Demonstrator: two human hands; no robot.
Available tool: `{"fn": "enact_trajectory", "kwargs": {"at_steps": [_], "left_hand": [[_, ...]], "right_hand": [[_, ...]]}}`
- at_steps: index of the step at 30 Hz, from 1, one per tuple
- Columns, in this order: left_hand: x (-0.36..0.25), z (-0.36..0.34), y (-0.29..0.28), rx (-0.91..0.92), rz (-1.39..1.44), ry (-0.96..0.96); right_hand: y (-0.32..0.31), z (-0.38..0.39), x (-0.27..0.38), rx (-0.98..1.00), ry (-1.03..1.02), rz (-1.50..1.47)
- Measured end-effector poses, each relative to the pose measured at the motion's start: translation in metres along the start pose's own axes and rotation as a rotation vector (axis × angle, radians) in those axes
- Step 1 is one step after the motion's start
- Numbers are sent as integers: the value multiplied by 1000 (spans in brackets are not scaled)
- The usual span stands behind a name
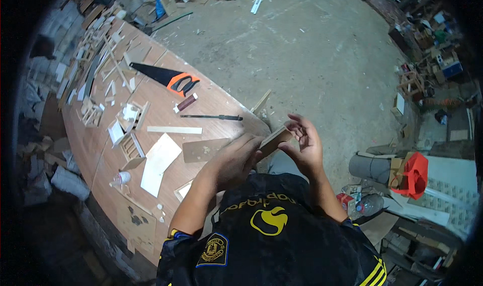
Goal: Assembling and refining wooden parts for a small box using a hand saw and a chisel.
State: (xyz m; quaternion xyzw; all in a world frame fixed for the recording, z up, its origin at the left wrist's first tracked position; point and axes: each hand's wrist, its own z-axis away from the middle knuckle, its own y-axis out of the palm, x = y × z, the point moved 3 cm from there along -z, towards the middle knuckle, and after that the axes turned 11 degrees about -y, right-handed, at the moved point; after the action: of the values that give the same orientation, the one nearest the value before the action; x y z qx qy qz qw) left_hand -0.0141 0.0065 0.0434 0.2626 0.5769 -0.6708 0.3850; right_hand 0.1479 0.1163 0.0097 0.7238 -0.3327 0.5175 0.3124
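A small flat wooden board (274, 141) is held tilted in front of my body, just off the table's right corner. My left hand (245, 152) is closed on its left end, and the back of the hand hides that part. At the other end, my right hand (305, 144) has its thumb and bent fingers around the board's edge. Close to my left hand, a thin brown rectangular panel (201, 150) lies on the table. Beyond it are a pale wooden strip (174, 130) and a dark slim metal tool (211, 117), perhaps a file.
A handsaw (163, 78) with an orange and black handle rests on the wooden table (166, 112). Small wooden frames (132, 150), a white sheet (160, 164) and a plastic bottle (122, 178) lie leftward. Right of me are a red bag (413, 175) and a grey roll (369, 167).
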Motion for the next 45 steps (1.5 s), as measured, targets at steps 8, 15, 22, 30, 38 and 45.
{"fn": "enact_trajectory", "kwargs": {"at_steps": [8, 15, 22, 30, 38, 45], "left_hand": [[-14, 23, -11, -362, -65, -51], [-42, 38, 3, -751, -119, -114], [-71, 25, 27, -908, -417, -123], [-83, 5, 42, -836, -571, -225], [-81, -7, 49, -816, -549, -289], [-79, -9, 48, -794, -539, -345]], "right_hand": [[3, -43, 4, 453, 12, 69], [-10, -63, 4, 430, 205, -258], [-29, -83, 8, 594, 122, -350], [-48, -97, -3, 647, 311, -346], [-51, -104, -16, 653, 403, -358], [-47, -105, -22, 660, 446, -396]]}}
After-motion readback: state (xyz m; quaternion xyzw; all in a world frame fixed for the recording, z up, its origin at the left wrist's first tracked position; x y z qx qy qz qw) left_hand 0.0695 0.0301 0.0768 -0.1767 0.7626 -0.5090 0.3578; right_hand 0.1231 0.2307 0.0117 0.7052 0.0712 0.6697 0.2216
